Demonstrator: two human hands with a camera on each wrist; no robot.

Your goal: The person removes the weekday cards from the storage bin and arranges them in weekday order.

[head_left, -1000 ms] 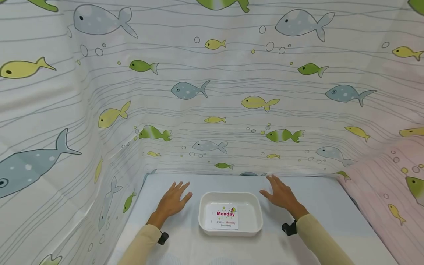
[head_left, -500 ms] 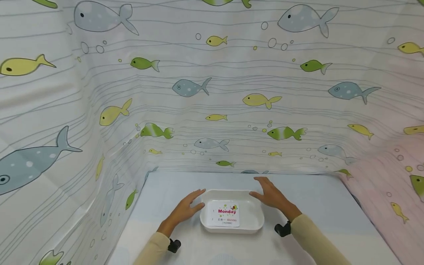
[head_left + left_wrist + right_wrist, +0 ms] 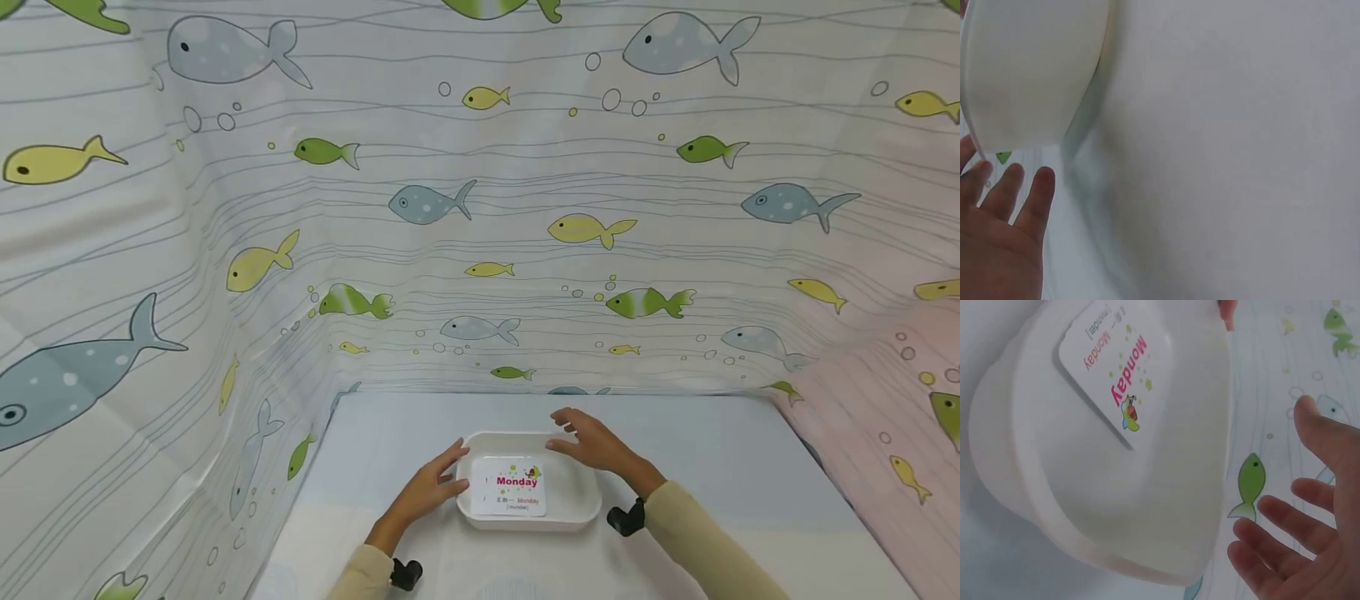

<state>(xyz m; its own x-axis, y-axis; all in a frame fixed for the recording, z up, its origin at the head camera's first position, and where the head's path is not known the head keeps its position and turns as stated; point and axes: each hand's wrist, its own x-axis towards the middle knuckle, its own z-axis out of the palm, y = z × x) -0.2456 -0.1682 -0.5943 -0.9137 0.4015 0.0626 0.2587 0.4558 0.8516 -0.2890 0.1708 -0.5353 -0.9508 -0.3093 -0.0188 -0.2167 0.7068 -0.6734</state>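
Note:
A white rectangular dish with rounded corners [image 3: 573, 523] sits on the table, and a white card reading "Monday" [image 3: 510, 493] lies inside it, toward the left. My left hand [image 3: 429, 490] is at the dish's left side, its fingertips right at the rim. In the left wrist view those fingers [image 3: 1035, 203] are spread and extended beside the outer wall. My right hand [image 3: 596, 442] hovers over the far right part of the dish, thumb toward the rim. The right wrist view shows this hand [image 3: 1310, 550] with fingers loosely bent and nothing held.
The table [image 3: 675, 567] has a pale blue and white cover. A fish-patterned cloth [image 3: 450, 250] rises behind it and along both sides. A small black camera [image 3: 626, 518] is worn on the right wrist, another [image 3: 407, 575] on the left.
Both hands have moved inward from either side of the dish: the left to its left rim, the right over its far right part. Dish and card stay in place.

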